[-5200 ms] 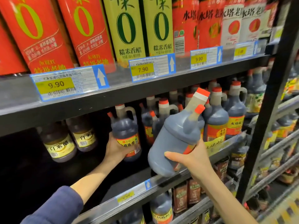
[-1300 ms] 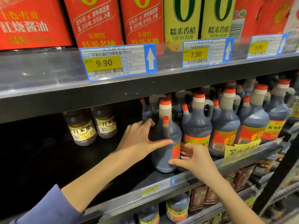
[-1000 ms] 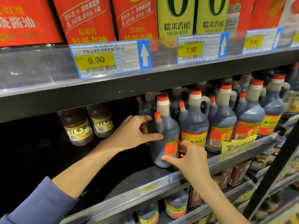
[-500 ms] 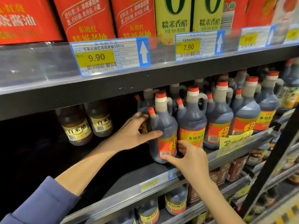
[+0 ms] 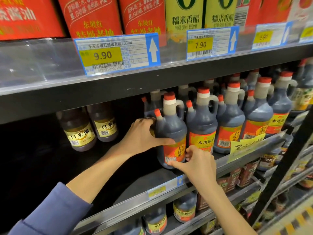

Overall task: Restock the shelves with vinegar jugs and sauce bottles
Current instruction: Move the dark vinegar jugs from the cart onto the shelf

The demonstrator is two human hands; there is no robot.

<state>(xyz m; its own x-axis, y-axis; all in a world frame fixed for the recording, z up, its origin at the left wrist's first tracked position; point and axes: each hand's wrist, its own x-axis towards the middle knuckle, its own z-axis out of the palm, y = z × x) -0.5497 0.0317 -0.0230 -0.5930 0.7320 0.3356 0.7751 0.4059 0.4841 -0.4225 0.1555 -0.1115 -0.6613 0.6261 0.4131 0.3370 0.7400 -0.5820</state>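
Note:
A dark vinegar jug (image 5: 171,129) with a red cap, a side handle and an orange label stands upright on the middle shelf (image 5: 135,185), at the left end of a row of like jugs (image 5: 230,122). My left hand (image 5: 144,138) wraps its left side, thumb across the front. My right hand (image 5: 198,165) pinches its lower right side at the label, thumb under the barcode. The jug's barcode side faces me.
Two brown bottles with yellow labels (image 5: 88,129) stand at the back left of the same shelf, with dark bare shelf around them. Red and green cartons (image 5: 184,12) fill the shelf above, behind price tags (image 5: 116,54). More bottles (image 5: 184,209) sit below. A black upright post (image 5: 284,167) is at right.
The jug has turned on the shelf between my hands, its label and barcode coming round toward me. Five seconds ago my right hand held it tilted in the air.

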